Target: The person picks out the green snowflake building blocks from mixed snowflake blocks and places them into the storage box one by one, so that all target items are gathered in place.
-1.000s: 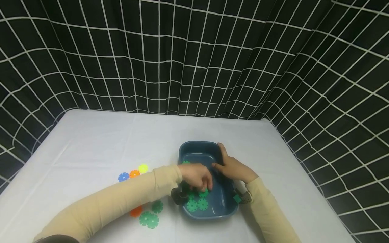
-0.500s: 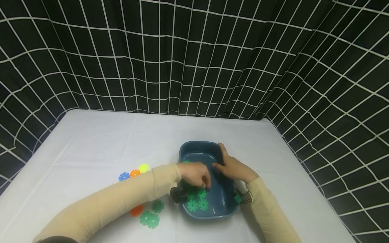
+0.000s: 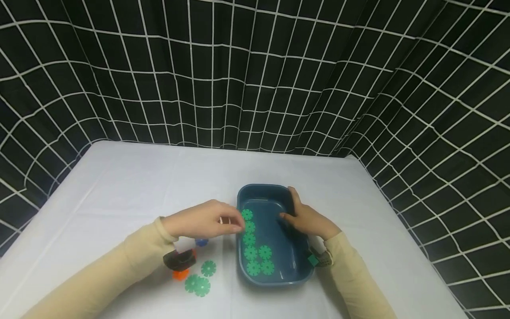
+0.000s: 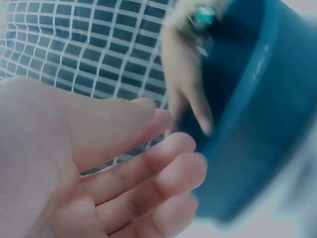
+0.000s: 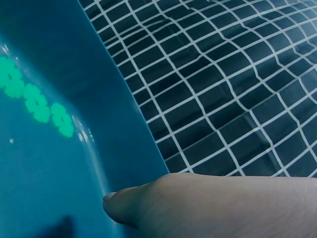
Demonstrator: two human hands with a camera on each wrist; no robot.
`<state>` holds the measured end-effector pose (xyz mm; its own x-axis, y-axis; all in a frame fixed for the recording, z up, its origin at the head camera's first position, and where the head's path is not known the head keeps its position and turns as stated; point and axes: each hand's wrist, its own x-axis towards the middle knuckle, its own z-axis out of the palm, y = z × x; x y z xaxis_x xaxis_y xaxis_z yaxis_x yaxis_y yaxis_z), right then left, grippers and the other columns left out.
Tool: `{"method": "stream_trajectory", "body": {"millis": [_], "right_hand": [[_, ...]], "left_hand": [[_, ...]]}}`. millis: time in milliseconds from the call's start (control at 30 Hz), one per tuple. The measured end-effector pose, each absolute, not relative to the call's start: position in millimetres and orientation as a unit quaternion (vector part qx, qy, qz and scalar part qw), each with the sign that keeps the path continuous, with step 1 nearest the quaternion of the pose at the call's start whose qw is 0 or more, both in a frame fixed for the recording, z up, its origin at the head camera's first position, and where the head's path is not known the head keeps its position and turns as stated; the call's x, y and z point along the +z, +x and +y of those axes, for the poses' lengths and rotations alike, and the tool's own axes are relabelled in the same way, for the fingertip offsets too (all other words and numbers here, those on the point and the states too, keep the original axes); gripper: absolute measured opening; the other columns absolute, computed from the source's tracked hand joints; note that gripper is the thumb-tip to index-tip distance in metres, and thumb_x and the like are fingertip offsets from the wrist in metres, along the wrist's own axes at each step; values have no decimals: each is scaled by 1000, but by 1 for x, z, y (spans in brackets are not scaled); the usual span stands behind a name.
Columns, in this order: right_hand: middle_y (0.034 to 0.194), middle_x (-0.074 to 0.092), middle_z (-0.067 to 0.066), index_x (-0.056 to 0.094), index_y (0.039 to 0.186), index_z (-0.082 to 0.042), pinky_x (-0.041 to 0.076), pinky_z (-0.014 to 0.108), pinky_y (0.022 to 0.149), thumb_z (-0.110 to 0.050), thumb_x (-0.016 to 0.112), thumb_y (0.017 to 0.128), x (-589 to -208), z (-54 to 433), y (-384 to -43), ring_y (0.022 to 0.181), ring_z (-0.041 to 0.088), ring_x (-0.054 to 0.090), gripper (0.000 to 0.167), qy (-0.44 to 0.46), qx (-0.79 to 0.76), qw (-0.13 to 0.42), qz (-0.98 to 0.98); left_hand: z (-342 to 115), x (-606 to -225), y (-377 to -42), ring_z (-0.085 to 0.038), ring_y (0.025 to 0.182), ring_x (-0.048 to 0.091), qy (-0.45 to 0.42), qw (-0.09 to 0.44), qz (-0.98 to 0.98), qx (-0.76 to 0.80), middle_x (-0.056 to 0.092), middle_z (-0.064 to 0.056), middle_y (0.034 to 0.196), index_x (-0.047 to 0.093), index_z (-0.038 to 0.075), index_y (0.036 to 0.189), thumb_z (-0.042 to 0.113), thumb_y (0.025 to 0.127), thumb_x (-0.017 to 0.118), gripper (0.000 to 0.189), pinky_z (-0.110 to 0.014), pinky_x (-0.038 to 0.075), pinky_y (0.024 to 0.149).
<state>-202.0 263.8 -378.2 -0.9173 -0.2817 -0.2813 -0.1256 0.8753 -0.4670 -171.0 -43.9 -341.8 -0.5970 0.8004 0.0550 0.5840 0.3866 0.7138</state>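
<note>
A blue plastic basin (image 3: pixel 286 252) stands on the white-covered table. Inside it, several green notched snowflake discs (image 3: pixel 250 253) lie flat, lined up along the left wall, with a short second row beside the near ones. My left hand (image 3: pixel 205 220) hovers at the basin's left rim, fingers loosely bent; the left wrist view shows nothing between its fingers (image 4: pixel 173 173). My right hand (image 3: pixel 310 219) holds the basin's right wall, with the thumb (image 5: pixel 131 203) inside and the other fingers outside, hidden in the right wrist view.
Left of the basin lie several loose discs: green discs (image 3: pixel 202 286), an orange disc (image 3: pixel 181 274) and a blue disc (image 3: pixel 201 242) partly covered by my left hand and wrist. A black curtain with a white grid (image 3: pixel 223 79) hangs behind the table.
My left hand has come up out of the basin and moved left to its rim, uncovering the column of green discs. My right hand stays on the basin's wall.
</note>
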Motion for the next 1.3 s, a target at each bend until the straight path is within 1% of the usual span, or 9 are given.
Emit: {"method": "stream_trajectory", "body": {"millis": [133, 267, 400, 500, 633, 733, 900, 1167, 1300], "right_hand": [[137, 43, 36, -9, 151, -12, 35, 57, 104, -38, 54, 96, -377, 265, -201, 126, 45, 47, 88, -100, -227, 173, 953], [140, 39, 36, -9, 152, -13, 34, 58, 105, -38, 54, 96, -379, 267, -201, 127, 46, 44, 88, -96, -233, 174, 952], [141, 39, 35, -9, 152, -14, 34, 59, 105, -39, 54, 96, -381, 267, -201, 128, 46, 44, 88, -93, -239, 172, 951], [141, 38, 35, -9, 152, -15, 34, 58, 106, -39, 54, 95, -383, 266, -201, 128, 46, 43, 88, -96, -240, 171, 951], [141, 38, 35, -9, 152, -14, 33, 57, 106, -38, 54, 96, -382, 264, -200, 129, 45, 43, 88, -102, -237, 172, 951], [141, 39, 35, -9, 152, -14, 34, 57, 106, -38, 54, 96, -380, 263, -201, 128, 46, 43, 88, -103, -236, 173, 951], [141, 40, 34, -10, 152, -15, 34, 56, 106, -39, 54, 96, -378, 261, -204, 128, 44, 45, 88, -105, -227, 173, 953], [139, 42, 34, -9, 152, -14, 34, 56, 106, -39, 54, 96, -379, 263, -204, 128, 44, 45, 88, -102, -224, 171, 954], [137, 44, 34, -9, 152, -13, 35, 56, 106, -39, 54, 96, -380, 265, -204, 127, 44, 46, 88, -104, -222, 170, 954]], "left_hand": [[-74, -359, -157, -2, 75, 53, 429, 114, 833, 330, 62, 11, 86, 69, 15, 102, 14, 89, 65, 13, -23, 49, 69], [-86, -376, -142, -1, 72, 50, 417, 138, 839, 320, 58, 12, 81, 68, 17, 100, 10, 85, 68, 16, -20, 47, 69], [-86, -388, -132, -3, 78, 51, 392, 183, 841, 326, 58, 13, 88, 67, 21, 102, 14, 83, 71, 21, -21, 47, 73], [-85, -396, -126, -1, 75, 50, 387, 193, 841, 326, 56, 14, 92, 66, 23, 105, 17, 81, 73, 26, -19, 46, 72], [-83, -402, -121, 1, 68, 46, 398, 175, 846, 309, 53, 14, 92, 66, 23, 106, 16, 78, 75, 30, -17, 44, 70], [-81, -403, -120, 0, 73, 47, 405, 157, 848, 303, 53, 14, 91, 66, 22, 103, 13, 76, 76, 30, -17, 45, 73], [-79, -404, -120, -2, 80, 47, 389, 159, 855, 305, 52, 14, 87, 65, 22, 94, 15, 73, 78, 26, -20, 45, 75], [-75, -408, -120, -5, 76, 44, 366, 162, 861, 315, 47, 11, 81, 59, 23, 87, 13, 70, 79, 27, -20, 42, 69], [-73, -409, -121, -5, 76, 45, 375, 158, 853, 327, 47, 12, 80, 56, 24, 83, 11, 69, 79, 30, -19, 42, 69]]}}
